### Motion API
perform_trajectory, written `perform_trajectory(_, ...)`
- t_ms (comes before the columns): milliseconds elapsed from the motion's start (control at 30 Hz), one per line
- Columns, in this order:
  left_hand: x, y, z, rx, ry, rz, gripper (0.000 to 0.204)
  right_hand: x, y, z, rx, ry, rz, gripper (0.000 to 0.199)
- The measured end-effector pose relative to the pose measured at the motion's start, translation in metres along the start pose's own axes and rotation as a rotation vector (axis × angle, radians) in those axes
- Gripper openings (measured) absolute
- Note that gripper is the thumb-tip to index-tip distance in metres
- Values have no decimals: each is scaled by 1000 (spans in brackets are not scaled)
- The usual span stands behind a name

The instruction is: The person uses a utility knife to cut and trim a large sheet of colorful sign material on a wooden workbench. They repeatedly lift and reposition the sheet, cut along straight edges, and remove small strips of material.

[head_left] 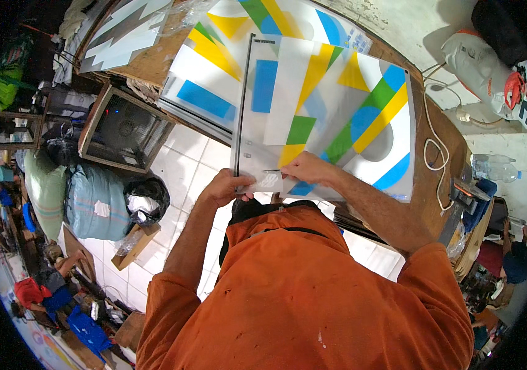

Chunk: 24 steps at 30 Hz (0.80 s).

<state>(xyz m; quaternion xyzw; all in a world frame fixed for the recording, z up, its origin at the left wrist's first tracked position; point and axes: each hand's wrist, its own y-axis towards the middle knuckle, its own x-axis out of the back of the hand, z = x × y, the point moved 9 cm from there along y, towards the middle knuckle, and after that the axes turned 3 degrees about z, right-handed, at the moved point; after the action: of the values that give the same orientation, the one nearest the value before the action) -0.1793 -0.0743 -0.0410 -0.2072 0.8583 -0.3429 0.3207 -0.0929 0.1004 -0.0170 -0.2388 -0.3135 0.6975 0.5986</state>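
Note:
A large translucent printed sheet (368,132) with blue, green and yellow shapes lies in front of me, its near left corner reaching past the table edge. My left hand (228,187) is closed on that corner, the thumb on top and fingers below. My right hand (307,169) rests over the sheet's near part with its fingers pinched. A thin dark tip (271,170) sticks out leftward from the pinch; the rest of this small tool is hidden, and I cannot tell its kind. Beneath lies a stack of similar printed sheets (205,68).
The brown wooden table (427,123) has a white cable (439,154) along its right side. Zigzag-cut white pieces (124,37) lie at the far left. A box fan (128,126) and stuffed sacks (97,200) stand on the tiled floor. Other people are at the sides.

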Motion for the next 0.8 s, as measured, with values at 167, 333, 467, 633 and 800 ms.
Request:
perform_trajectory(167, 4, 3, 2, 7, -24, 11, 30, -5, 16, 8, 53, -76, 24, 40)
perform_trajectory(333, 9, 2, 3, 27, -45, 1, 32, -10, 22, 6, 91, -94, -71, 42)
perform_trajectory(467, 6, 0, 5, 49, -65, 6, 31, -18, 26, 1, 5, 38, 12, 42)
perform_trajectory(633, 1, -1, 1, 39, -48, 42, 30, -25, 33, 12, 11, 30, -21, 38)
perform_trajectory(800, 4, -2, 3, 39, -61, 46, 28, -26, 36, 12, 66, 31, -58, 38)
